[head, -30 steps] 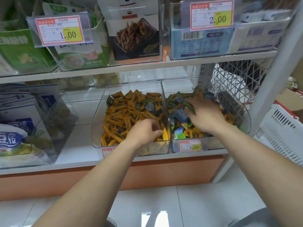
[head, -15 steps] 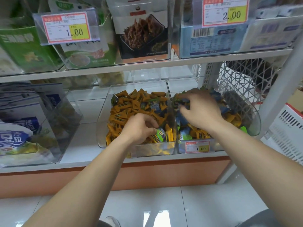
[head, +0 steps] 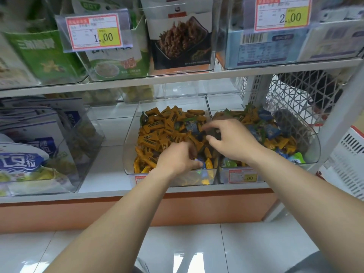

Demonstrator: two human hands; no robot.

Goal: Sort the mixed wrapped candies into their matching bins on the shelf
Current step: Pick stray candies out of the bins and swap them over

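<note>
We're at a white shop shelf (head: pixel 110 174) over a pale tiled floor (head: pixel 177 245), with an orange kick panel (head: pixel 59 213) running under the lower board. Two clear bins sit side by side on that board. The left bin (head: pixel 131 146) is heaped almost wholly with orange-wrapped candies (head: pixel 151 138), and the right bin (head: pixel 313 146) holds a mix of orange, blue and green wrappers (head: pixel 269 131). Both bare forearms reach in from below. The left hand (head: pixel 177 158) is knuckles-up at the front of the left bin, its fingers curled down into the pile, with thumb and fingers pinched on a blue-wrapped candy (head: pixel 198 160). The right hand (head: pixel 234 140) hovers right over the wall between the two bins, clawed, fingertips pointing left. Something dark and blurred sits between thumb and fingers, so I cannot tell whether it grips anything. A few blue wrappers (head: pixel 192 127) lie among the orange just beyond those fingertips. Further left is a clear bin of blue-and-white snack bags (head: pixel 21 160), and to the right a white mesh panel (head: pixel 285 99) and a white basket (head: pixel 348 164). Up top are green pouches (head: pixel 45 54) and a dark snack packet (head: pixel 181 40). Price tags (head: pixel 94 32) read 1.00 and 2.00, and the left wrist covers part of the left bin's own tag (head: pixel 138 177).
</note>
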